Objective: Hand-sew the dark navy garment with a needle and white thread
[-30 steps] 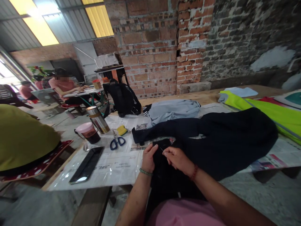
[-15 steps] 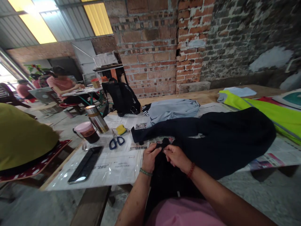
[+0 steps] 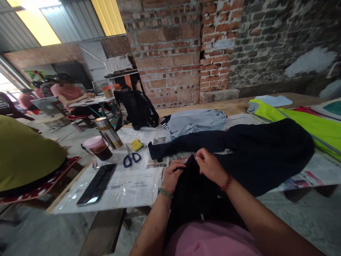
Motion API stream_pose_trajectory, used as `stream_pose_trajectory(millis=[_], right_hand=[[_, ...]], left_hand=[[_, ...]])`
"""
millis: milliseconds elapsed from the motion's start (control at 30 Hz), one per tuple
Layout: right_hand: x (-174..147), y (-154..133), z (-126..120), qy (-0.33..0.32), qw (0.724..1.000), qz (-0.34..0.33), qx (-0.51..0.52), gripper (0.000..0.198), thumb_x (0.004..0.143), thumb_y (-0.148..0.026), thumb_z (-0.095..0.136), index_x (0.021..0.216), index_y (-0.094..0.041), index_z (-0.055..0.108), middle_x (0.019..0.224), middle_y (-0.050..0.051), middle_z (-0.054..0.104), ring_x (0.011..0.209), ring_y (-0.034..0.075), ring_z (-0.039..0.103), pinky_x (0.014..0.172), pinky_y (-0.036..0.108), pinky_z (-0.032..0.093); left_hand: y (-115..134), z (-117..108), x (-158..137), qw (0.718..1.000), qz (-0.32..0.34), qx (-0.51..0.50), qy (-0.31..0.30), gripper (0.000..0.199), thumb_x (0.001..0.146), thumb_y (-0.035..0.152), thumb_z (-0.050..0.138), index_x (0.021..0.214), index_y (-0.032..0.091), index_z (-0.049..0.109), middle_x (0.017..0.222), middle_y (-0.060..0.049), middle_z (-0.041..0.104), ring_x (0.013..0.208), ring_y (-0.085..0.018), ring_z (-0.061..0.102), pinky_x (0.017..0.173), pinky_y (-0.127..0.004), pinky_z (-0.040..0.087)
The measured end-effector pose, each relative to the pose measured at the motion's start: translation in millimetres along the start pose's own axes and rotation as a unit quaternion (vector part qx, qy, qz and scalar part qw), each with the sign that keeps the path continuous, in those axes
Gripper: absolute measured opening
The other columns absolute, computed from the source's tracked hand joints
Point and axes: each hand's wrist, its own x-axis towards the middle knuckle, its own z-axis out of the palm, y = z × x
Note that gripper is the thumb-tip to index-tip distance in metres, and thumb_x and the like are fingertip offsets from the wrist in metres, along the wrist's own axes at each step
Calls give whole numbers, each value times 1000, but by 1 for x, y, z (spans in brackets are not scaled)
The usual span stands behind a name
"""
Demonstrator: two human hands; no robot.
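Observation:
My left hand (image 3: 173,175) is closed on the edge of a black cloth (image 3: 192,177), which hangs down over my lap. Just right of that edge is my right hand (image 3: 210,166), its thumb and fingertips pinched together. Whatever sits in that pinch is too small to make out. Beyond both hands a dark navy garment (image 3: 269,151) lies spread over the table, one narrow part stretching left. Whether the black cloth belongs to it I cannot tell.
Left on the newspaper-covered table (image 3: 144,199) are a phone (image 3: 98,185), blue-handled scissors (image 3: 132,160), a yellow object (image 3: 136,144), a lidded cup (image 3: 99,149) and a steel flask (image 3: 109,133). Behind lie a black backpack (image 3: 135,108), grey clothing (image 3: 197,122) and a neon-yellow garment (image 3: 295,122).
My hands have moved apart; the right one has risen up and right from the cloth edge. The black cloth between them now stands up in a narrow point.

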Motion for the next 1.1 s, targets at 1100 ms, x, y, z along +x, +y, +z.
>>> stream_pose_trajectory(millis=[1100], right_hand=[[22,13,41,33,907,151,391,16,65,-28,57,64,-14,49,59,-3,57,31,2,37,34,17,24]], left_hand=[[2,8,1,960,-233,-145,63,16,59,29,69,66,17,62,56,4,59,48,-8,49,48,-20,37]])
